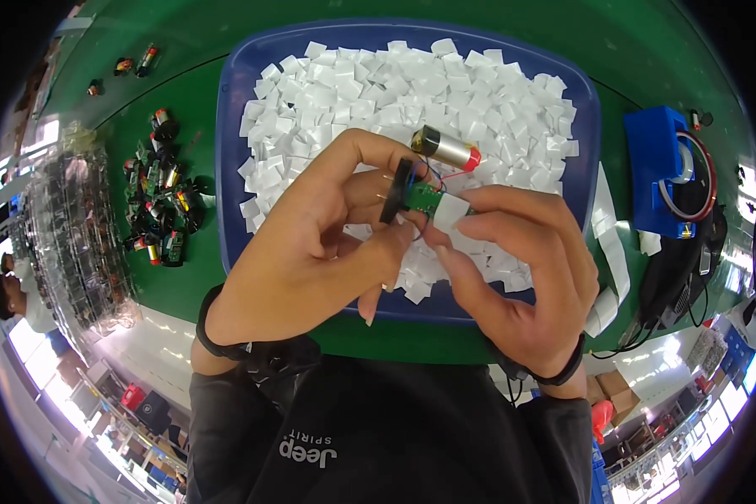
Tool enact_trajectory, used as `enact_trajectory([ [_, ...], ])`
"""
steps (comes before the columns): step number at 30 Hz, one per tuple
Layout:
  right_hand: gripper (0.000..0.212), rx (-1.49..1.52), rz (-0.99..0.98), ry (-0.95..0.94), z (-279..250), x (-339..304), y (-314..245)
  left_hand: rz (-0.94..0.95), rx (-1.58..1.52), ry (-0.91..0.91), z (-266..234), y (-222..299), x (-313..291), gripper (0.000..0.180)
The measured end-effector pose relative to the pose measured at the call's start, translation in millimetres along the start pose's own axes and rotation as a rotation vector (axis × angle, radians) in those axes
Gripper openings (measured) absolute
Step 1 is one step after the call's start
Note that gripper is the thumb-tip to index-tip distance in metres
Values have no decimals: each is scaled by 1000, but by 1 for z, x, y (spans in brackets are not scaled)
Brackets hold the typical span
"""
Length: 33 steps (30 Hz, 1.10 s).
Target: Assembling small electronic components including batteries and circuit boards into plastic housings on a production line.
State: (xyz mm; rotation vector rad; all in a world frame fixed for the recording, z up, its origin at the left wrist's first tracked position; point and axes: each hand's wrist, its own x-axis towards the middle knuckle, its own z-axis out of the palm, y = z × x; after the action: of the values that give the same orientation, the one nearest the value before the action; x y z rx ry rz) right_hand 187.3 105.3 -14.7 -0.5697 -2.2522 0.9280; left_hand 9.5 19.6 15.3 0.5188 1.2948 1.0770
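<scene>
My left hand (pixel 311 244) is closed on a small green circuit board (pixel 422 198) with a black round end piece (pixel 396 191). Thin red and blue wires run from the board to a silver cylindrical battery (pixel 448 149) with a red end, which sits above my fingers. A white square sticker (pixel 452 211) lies at the board's right end, pinched by the thumb and fingers of my right hand (pixel 529 269). Beneath both hands is a blue plastic tub (pixel 224 168) holding a heap of white square pieces (pixel 395 92).
Left of the tub lies a pile of circuit boards with batteries (pixel 164 189); a few more (pixel 146 60) lie farther back. At right stand a blue tape dispenser (pixel 651 168) and a white strip (pixel 611 244). A stack of clear plastic trays (pixel 84 244) borders the green table (pixel 185 294).
</scene>
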Motion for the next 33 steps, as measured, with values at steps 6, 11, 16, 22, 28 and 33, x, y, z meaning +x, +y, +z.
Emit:
enact_trajectory([
  [6, 30, -52, 62, -13, -1, 1, -2, 86, 136, 43, 6, -9, -1, 39],
  [11, 24, -47, 125, -35, 2, -2, 0, 101, 306, 19, 0, -9, -1, 35],
  [16, 19, 143, 432, 48, -6, -1, -2, 203, 549, 31, -4, -15, 1, 30],
  [22, 28, 142, 488, -4, -13, 4, 0, 38, 303, -66, -4, -4, -3, 27],
  [28, 38, 260, 291, -112, -11, 2, 5, 121, 340, -188, -7, -5, -5, 29],
  [33, 39, 265, 265, -133, -21, 2, 1, 169, 399, -122, -13, -6, -1, 27],
])
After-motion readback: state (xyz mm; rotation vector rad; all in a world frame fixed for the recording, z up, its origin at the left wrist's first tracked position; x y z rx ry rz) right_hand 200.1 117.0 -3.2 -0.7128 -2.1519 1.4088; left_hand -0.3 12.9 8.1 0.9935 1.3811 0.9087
